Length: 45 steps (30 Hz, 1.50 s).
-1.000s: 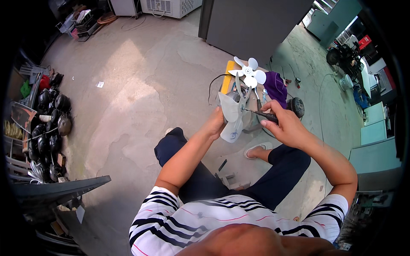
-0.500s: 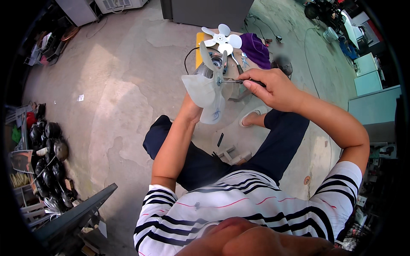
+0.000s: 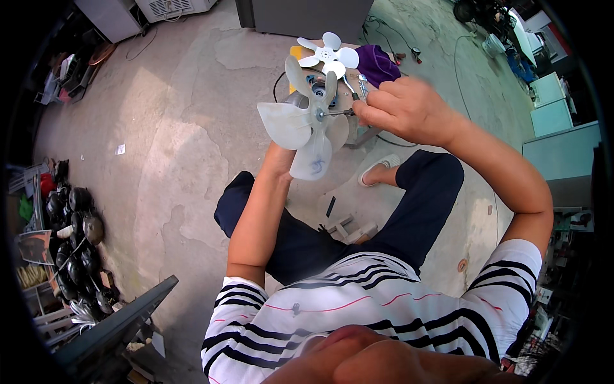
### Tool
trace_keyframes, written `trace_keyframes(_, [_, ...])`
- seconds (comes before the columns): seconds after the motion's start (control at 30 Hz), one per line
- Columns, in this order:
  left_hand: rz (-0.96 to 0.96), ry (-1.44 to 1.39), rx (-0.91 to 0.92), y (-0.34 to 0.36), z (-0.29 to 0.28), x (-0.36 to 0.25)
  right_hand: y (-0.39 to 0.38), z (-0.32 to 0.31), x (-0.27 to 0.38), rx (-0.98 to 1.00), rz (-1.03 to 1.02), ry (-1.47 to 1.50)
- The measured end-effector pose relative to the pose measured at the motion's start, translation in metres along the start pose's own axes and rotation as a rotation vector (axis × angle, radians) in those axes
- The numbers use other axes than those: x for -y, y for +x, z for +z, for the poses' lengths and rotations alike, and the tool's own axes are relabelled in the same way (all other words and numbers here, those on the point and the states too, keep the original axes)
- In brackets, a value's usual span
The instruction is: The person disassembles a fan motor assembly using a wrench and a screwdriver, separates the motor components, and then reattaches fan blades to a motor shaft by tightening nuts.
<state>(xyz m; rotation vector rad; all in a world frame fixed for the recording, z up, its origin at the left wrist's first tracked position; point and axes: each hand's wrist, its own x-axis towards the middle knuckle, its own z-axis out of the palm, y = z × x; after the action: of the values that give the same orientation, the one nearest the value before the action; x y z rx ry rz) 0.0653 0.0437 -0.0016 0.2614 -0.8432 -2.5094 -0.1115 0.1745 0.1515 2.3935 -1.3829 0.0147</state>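
Note:
A translucent white fan blade point(image 3: 288, 125) with several petals stands on edge in front of me, its hub facing right. My right hand point(image 3: 400, 112) is closed around a screwdriver point(image 3: 336, 114), whose metal shaft meets the hub. My left hand point(image 3: 281, 159) reaches up behind the blade; its fingers are hidden there, so their grip does not show. Behind the petals, part of a grey cylindrical motor body point(image 3: 295, 99) shows.
Beyond the blade, a small table holds a second white fan blade point(image 3: 326, 55), a purple cloth point(image 3: 376, 64) and hand tools. A grey cabinet point(image 3: 307, 16) stands behind it. Black round parts point(image 3: 80, 224) are piled at the left. A wooden piece point(image 3: 361, 233) lies between my legs.
The fan blade has shifted slightly left and up and turned its face more toward me. My right hand has rolled over on the screwdriver, with its knuckles now higher and the handle covered.

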Motion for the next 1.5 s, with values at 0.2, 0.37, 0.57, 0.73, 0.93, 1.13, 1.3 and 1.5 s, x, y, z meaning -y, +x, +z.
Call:
trace_keyframes(0.2, [-0.037,-0.012,-0.030,-0.003,0.001,0.005,-0.002,0.011,0.004,-0.102,0.048,0.125])
trace_keyframes(0.37, [0.011,0.131,-0.069,-0.005,0.001,0.011,-0.013,0.022,0.013,0.071,0.716,0.952])
trace_keyframes(0.57, [-0.011,0.176,-0.129,-0.001,0.002,0.015,-0.006,0.010,0.012,0.395,1.290,1.646])
trace_keyframes(0.73, [-0.077,0.018,-0.059,0.002,-0.002,0.013,-0.009,0.009,0.012,0.021,0.291,0.304])
trace_keyframes(0.93, [-0.106,-0.024,-0.013,0.000,0.005,0.013,-0.017,0.007,0.007,-0.074,-0.029,-0.042])
trace_keyframes(1.13, [-0.077,0.069,-0.033,-0.004,0.003,0.018,-0.024,0.020,0.021,-0.043,0.539,0.647])
trace_keyframes(1.3, [-0.049,0.180,-0.090,-0.005,0.002,0.023,-0.016,0.011,0.025,0.281,1.256,1.429])
trace_keyframes(1.5, [-0.115,0.057,-0.081,0.002,-0.009,0.025,-0.022,0.022,0.023,0.042,0.451,0.407])
